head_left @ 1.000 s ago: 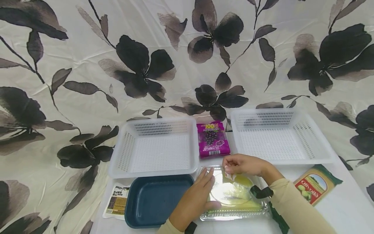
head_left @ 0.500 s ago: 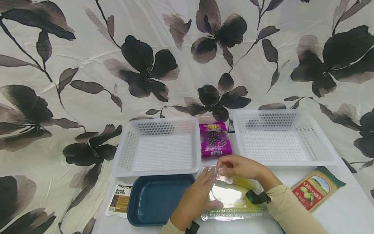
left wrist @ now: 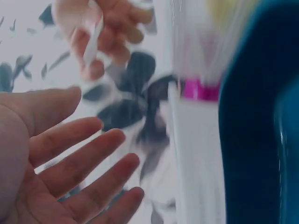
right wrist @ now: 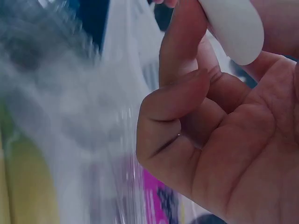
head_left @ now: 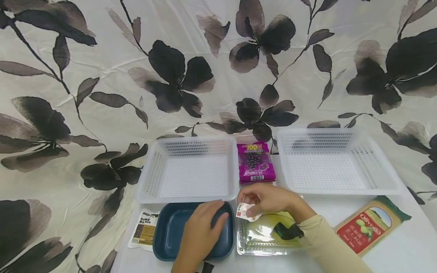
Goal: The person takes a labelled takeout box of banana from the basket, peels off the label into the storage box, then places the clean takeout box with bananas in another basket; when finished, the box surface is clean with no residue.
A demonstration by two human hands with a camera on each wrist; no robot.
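My right hand [head_left: 273, 198] pinches a small white printed label [head_left: 243, 212] between thumb and fingers. Its white back [right wrist: 238, 32] faces the right wrist camera. Below that hand is a clear plastic clamshell container [head_left: 252, 242] with yellow-green contents, partly covered by the wrist and its black strap. My left hand [head_left: 201, 229] is above the dark blue dish [head_left: 164, 239], holding nothing. In the left wrist view its fingers [left wrist: 93, 158] are spread and nearly straight, pointing toward the other hand.
Two white perforated baskets [head_left: 186, 199] [head_left: 341, 187] stand along the back, with a purple grape-printed packet [head_left: 257, 167] between them. A white and brown pouch [head_left: 143, 231] lies left of the dish. An Olivoilà packet [head_left: 370, 225] lies at the right.
The label has come up off the container's lid in my right hand, which moved left. My left hand let go of the container's left side and shifted left over the blue dish.
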